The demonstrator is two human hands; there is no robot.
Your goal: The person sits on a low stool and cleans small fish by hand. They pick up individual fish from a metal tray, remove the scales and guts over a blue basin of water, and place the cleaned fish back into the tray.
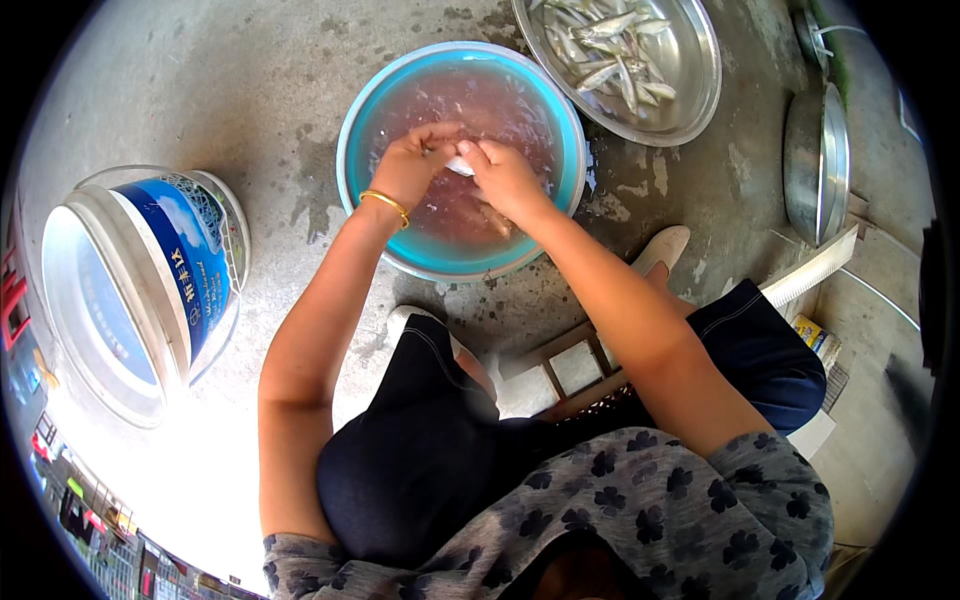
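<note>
Both my hands are together over a turquoise basin (461, 274) of cloudy, reddish water. Thumb and curled fingers of my right hand (504, 176) grip a small, pale, silvery fish (460, 166). My left hand (409, 165), with a gold-coloured bangle at the wrist, has its fingertips closed at the fish's other end while one finger points outward. Most of the fish is hidden by my fingers. Pale scraps float on the water, and a blurred, brownish form (491, 217) shows below my right hand.
Beyond the basin at the right, a metal bowl (694, 97) holds several small silvery fish (611, 52). A paint bucket (154, 277) stands at the left. Another metal basin (817, 165) is at far right. The concrete floor (285, 90) has wet patches.
</note>
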